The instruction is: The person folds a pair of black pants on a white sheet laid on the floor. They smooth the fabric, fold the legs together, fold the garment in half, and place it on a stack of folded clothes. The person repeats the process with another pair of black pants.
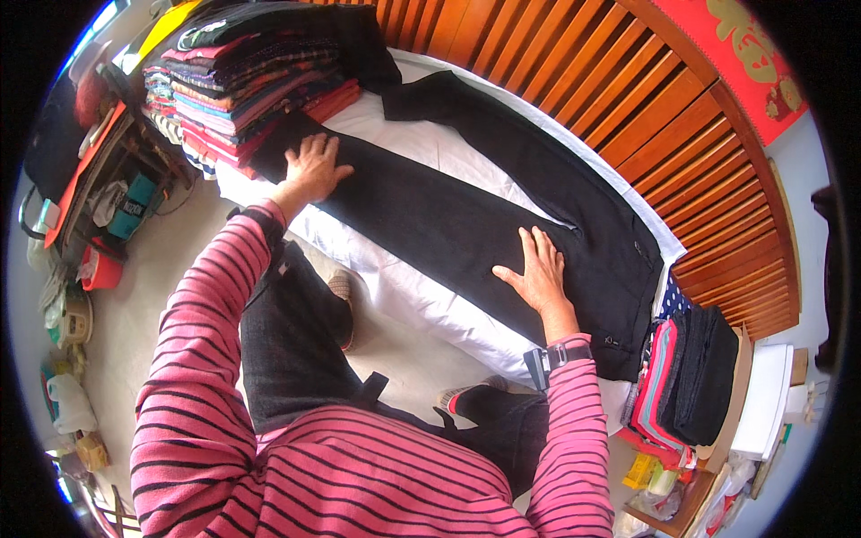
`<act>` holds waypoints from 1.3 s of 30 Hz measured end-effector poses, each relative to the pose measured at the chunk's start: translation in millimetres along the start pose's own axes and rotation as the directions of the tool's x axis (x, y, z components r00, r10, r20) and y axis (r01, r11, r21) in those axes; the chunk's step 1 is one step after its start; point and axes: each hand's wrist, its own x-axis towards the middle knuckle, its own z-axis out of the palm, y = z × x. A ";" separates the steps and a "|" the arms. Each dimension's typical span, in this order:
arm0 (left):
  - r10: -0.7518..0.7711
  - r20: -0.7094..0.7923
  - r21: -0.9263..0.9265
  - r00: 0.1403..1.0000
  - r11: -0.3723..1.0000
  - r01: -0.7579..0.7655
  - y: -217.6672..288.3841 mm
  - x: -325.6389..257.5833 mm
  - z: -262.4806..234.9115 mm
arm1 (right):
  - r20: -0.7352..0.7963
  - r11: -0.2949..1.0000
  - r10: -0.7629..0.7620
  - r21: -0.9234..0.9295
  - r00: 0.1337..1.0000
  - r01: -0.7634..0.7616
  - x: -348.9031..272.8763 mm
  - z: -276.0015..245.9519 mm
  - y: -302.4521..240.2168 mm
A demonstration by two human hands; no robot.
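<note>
A pair of black trousers (430,220) lies spread over a white sheet (377,273), its legs parted toward the left and its waist at the right. My left hand (313,168) rests open on the near leg, close to the hem, with the fingers apart. Farther right, my right hand (538,272) lies open and flat on the upper part of the same leg. Neither hand grips the cloth. The far leg (502,125) bends away toward the back, its end beside a dark garment.
A tall stack of folded clothes (238,90) stands at the back left. Another folded pile (686,377) sits at the right end. Behind the sheet runs a slatted wooden backrest (717,170). On the floor at left are a red bucket (100,267) and a teal box (136,206).
</note>
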 end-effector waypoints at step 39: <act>0.439 0.206 -0.077 0.874 0.898 -0.433 18.1 -74.4 -35.1 | 0.387 0.870 0.494 -0.236 0.779 -0.434 -236.9 -104.5 171.7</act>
